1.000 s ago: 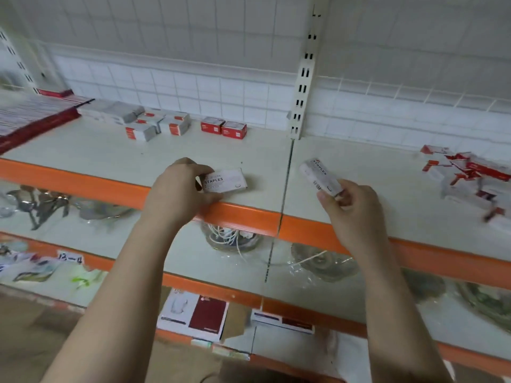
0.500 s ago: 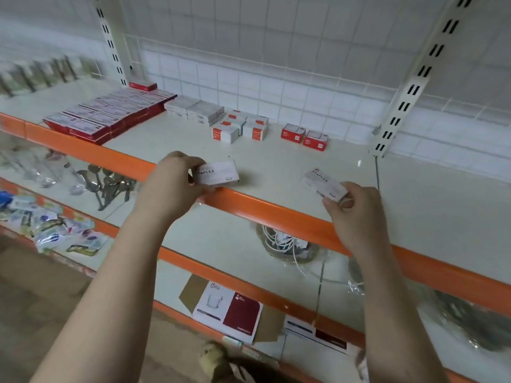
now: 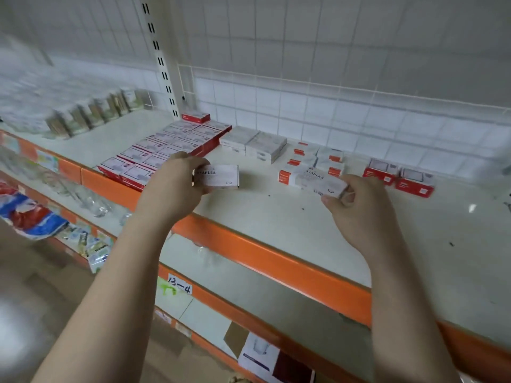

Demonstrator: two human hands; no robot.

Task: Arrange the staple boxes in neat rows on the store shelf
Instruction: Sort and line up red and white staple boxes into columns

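My left hand (image 3: pixel 172 183) grips one end of a white staple box (image 3: pixel 218 176) marked STAPLES, held just above the cream shelf (image 3: pixel 276 217). My right hand (image 3: pixel 359 205) pinches a second white staple box (image 3: pixel 322 182) by its near end, tilted toward the left. Behind the left hand lie two neat rows of red-and-white staple boxes (image 3: pixel 166 150). White boxes (image 3: pixel 257 143) are stacked further back, with small orange-marked white boxes (image 3: pixel 312 158) beside them. Two red boxes (image 3: pixel 398 178) sit at the right.
An orange rail (image 3: pixel 262 255) edges the shelf front. A slotted white upright (image 3: pixel 163 62) and a wire grid back (image 3: pixel 304 111) stand behind. Packaged goods (image 3: pixel 91 114) fill the left bay. Lower shelves hold packets (image 3: pixel 30 214) and a flat carton (image 3: pixel 265 355).
My view has swung left, bringing the rows of red-and-white boxes closer. Both hands have moved forward over the shelf with their boxes, toward the stacked stock.
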